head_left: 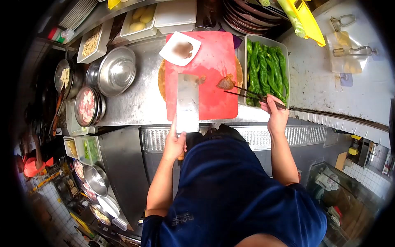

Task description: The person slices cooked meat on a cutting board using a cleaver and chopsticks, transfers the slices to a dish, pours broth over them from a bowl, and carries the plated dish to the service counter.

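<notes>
A cleaver [188,105] is in my left hand [176,144], fingers wrapped round its wooden handle, the broad blade lying over the left part of the red cutting board [218,53]. Between the fingers of my right hand [275,115] is a pair of dark chopsticks [256,97]. Their tips reach a brown piece of meat [226,82] on the board's right side; one tip appears to touch it. A smaller brown scrap [201,80] lies at the blade's upper right edge. Near the board's top left sits a white square dish [168,52] holding a dark brown, blurred food.
Right of the board stands a bin of long green peppers [266,70]. To the left are a large metal bowl [118,71] and a bowl of pink raw meat [87,106]. Lidded and open containers [140,20] line the back. A person's orange cap [35,166] shows far left.
</notes>
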The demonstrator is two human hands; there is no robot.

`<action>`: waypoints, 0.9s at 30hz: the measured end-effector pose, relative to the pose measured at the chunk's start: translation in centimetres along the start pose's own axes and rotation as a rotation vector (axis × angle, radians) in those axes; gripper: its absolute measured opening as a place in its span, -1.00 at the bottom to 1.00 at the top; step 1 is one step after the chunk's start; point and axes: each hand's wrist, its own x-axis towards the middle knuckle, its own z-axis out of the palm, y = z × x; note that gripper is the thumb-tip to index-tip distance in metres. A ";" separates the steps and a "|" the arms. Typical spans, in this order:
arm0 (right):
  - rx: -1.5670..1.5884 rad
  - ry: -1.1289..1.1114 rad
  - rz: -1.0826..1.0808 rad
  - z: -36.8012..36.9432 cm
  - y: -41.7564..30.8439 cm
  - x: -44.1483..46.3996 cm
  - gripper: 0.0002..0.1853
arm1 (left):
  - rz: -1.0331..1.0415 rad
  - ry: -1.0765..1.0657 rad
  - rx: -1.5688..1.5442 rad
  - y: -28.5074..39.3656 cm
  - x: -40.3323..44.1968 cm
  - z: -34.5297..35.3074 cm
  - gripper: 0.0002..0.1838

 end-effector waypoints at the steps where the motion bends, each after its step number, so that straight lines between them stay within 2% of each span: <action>1: -0.007 0.007 -0.001 -0.1 0.0 -0.2 -0.74 | 0.002 -0.011 0.007 0.1 0.0 -0.1 -0.12; 6: -0.093 0.122 -0.185 -1.1 -0.6 -1.7 -0.75 | -0.009 -0.033 0.000 0.1 0.2 -0.7 -0.13; 9: -0.085 0.068 -0.353 -1.3 -0.8 -2.5 -0.79 | 0.024 -0.029 0.016 0.1 0.2 -1.2 -0.13; 14: -0.026 -0.196 -0.248 4.0 0.9 -1.2 -0.82 | 0.072 -0.048 0.055 -0.6 0.8 -1.8 -0.13; 17: -0.122 -0.247 -0.210 6.5 3.6 0.6 -0.83 | 0.066 -0.066 0.068 0.4 0.9 -2.1 -0.13; 20: -0.077 -0.259 -0.198 8.0 3.5 0.7 -0.84 | 0.012 -0.088 0.068 2.0 0.7 -2.4 -0.12; 27: -0.049 -0.244 -0.253 10.9 -1.6 -0.2 -0.84 | 0.036 -0.079 0.015 3.1 -0.1 -3.5 -0.12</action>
